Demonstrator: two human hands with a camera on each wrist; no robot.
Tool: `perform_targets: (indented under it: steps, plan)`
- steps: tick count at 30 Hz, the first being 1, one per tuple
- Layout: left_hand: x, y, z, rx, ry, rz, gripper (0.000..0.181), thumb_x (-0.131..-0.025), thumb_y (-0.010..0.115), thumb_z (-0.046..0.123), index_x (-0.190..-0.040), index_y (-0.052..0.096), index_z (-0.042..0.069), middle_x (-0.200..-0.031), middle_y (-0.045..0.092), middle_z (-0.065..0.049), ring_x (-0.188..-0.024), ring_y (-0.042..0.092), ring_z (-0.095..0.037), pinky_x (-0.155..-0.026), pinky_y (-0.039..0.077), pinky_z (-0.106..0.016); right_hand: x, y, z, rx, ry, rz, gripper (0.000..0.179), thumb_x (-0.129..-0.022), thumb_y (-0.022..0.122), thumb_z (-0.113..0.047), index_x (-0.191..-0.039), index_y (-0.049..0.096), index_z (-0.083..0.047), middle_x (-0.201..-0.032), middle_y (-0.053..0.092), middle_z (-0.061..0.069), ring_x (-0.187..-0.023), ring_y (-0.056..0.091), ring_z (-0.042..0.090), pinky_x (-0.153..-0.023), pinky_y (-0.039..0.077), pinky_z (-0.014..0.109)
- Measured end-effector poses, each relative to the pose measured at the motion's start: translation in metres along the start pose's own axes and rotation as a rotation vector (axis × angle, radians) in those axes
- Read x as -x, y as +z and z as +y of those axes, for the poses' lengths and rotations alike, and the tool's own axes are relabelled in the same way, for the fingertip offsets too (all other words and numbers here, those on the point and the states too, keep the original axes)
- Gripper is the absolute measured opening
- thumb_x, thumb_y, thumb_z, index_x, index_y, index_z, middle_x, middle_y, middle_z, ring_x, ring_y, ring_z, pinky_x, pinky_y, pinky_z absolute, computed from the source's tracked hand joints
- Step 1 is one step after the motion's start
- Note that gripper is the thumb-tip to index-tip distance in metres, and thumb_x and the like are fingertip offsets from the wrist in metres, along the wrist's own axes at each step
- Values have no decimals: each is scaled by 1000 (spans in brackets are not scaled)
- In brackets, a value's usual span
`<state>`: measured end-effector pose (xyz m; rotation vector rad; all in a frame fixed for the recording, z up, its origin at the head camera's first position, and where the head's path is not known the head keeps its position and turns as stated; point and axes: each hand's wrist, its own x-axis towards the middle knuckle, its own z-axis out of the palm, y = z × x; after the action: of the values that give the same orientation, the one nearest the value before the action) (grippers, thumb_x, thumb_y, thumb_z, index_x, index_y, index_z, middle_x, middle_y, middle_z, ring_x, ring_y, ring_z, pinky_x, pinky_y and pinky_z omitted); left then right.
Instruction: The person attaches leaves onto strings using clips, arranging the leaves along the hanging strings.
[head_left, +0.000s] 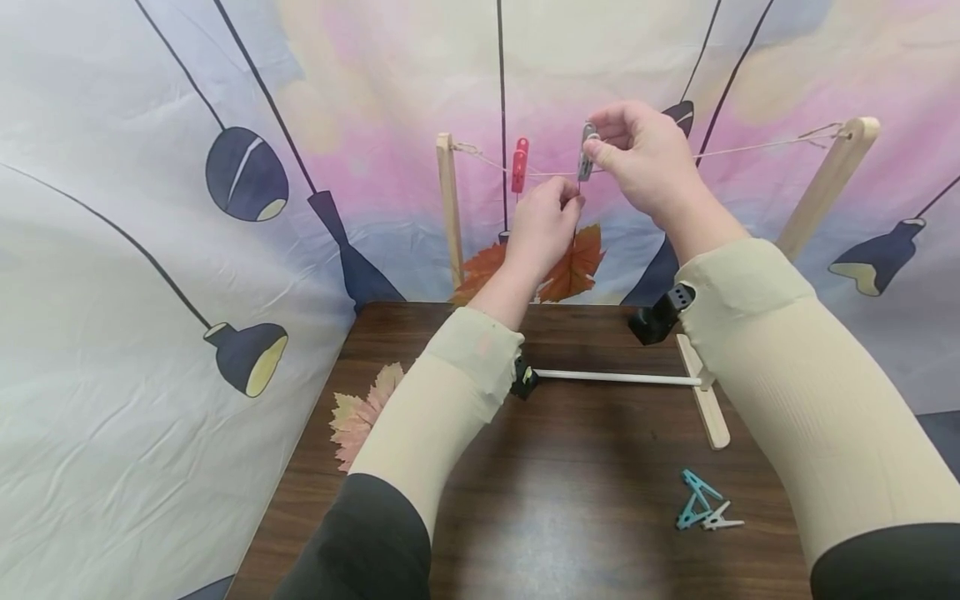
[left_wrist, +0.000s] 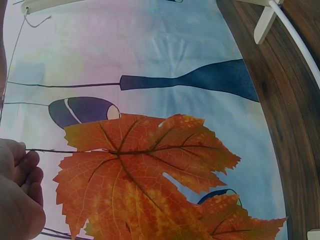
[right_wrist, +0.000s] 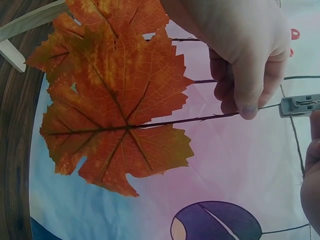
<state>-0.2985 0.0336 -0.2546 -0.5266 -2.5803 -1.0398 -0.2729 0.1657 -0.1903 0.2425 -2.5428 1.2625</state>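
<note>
My left hand (head_left: 538, 223) pinches the thin dark stem (right_wrist: 200, 119) of an orange artificial maple leaf (left_wrist: 120, 160). The leaf hangs below that hand, overlapping a second orange leaf (head_left: 480, 271). With thumb and fingers, my right hand (head_left: 648, 158) grips a grey clothespin (head_left: 587, 154) at the string (head_left: 757, 148). In the right wrist view, the stem's tip meets the nose of the clothespin; whether it is clamped I cannot tell. A red clothespin (head_left: 520, 167) sits on the string to the left, above the second leaf.
Wooden posts (head_left: 828, 183) hold the string at both ends. A white rod (head_left: 615, 377) joins a wooden foot (head_left: 703, 396) on the brown table (head_left: 570, 500). Blue clothespins (head_left: 693, 504) and a whitish one (head_left: 722, 518) lie front right; a pink leaf (head_left: 363, 417) lies left.
</note>
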Motion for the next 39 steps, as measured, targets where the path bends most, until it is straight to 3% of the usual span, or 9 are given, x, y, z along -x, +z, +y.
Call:
perform_targets:
  steps: [28, 39]
  plan:
    - [11, 7, -13, 97, -15, 29, 30, -87, 65, 38, -102, 66, 12, -92, 67, 5, -89, 59, -8, -80, 44, -20, 1, -3, 9, -28, 14, -16, 53, -89, 62, -39, -137, 49, -19, -130, 56, 3, -116, 53, 15, -95, 42, 32]
    - [18, 8, -17, 161, -21, 29, 32, -88, 65, 34, -107, 65, 8, -99, 66, 1, -93, 59, -9, -81, 44, -18, 4, -11, 19, -129, 27, 24, 51, -88, 64, -35, -134, 53, -15, -126, 59, 3, -108, 57, 10, -91, 45, 30]
